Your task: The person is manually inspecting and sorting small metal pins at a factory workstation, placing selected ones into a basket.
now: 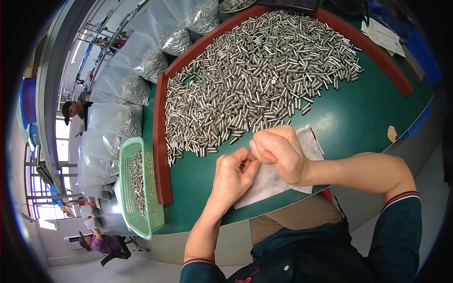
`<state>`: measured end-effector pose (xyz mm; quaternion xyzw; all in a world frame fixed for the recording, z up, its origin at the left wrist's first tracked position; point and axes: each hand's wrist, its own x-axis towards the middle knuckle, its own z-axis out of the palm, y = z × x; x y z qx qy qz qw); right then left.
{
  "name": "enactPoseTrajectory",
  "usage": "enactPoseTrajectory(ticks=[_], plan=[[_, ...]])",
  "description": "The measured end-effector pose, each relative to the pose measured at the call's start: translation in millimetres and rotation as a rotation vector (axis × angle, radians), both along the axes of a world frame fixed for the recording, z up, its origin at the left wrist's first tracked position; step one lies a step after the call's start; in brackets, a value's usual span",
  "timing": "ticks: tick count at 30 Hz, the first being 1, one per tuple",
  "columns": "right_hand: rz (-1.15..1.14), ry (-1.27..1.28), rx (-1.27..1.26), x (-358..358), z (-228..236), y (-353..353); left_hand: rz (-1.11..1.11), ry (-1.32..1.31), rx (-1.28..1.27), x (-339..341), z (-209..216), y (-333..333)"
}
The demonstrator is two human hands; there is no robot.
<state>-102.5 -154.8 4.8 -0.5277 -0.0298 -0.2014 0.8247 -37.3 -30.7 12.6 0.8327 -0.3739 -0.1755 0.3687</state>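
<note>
Both of my hands meet above the near edge of the green table (330, 120), just in front of a wide heap of small metal pins (264, 66). My left hand (234, 174) has its fingers curled in, and something dark and small shows between fingers and thumb, too hidden to name. Close against it, my right hand (281, 153) is curled into a fist; whatever it may hold is covered by the fingers. Beneath the hands lies a smudged white cloth or paper (264, 188), partly covered by them.
Dark red rails (161, 141) border the heap. A green plastic basket (158, 207) with pins stands at the left, beside several clear bags of pins (130, 89). A metal bowl (226, 14) is at the back, papers (383, 35) at the far right. Two people are farther off at left.
</note>
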Motion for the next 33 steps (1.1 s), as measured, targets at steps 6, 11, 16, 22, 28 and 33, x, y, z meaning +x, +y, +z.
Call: enactPoseTrajectory(ticks=[6, 11, 16, 22, 28, 33], plan=[[0.021, 0.069, 0.138, 6, 7, -4, 0.015, 0.043, -0.018, -1, -1, -1], [0.052, 0.072, 0.326, 9, 12, -23, 0.008, 0.152, 0.006, 5, 5, 4], [0.063, 0.019, 0.458, 16, 13, -34, 0.082, 1.088, -0.674, 41, 4, 28], [0.045, 0.011, 0.502, 11, 14, -32, 0.167, 1.234, -0.775, 49, -1, 29], [0.044, 0.024, 0.491, 13, 14, -31, 0.203, 1.124, -0.756, 52, -1, 34], [0.039, 0.074, 0.415, 14, 14, -34, 0.284, -0.007, -0.138, 37, -10, 10]])
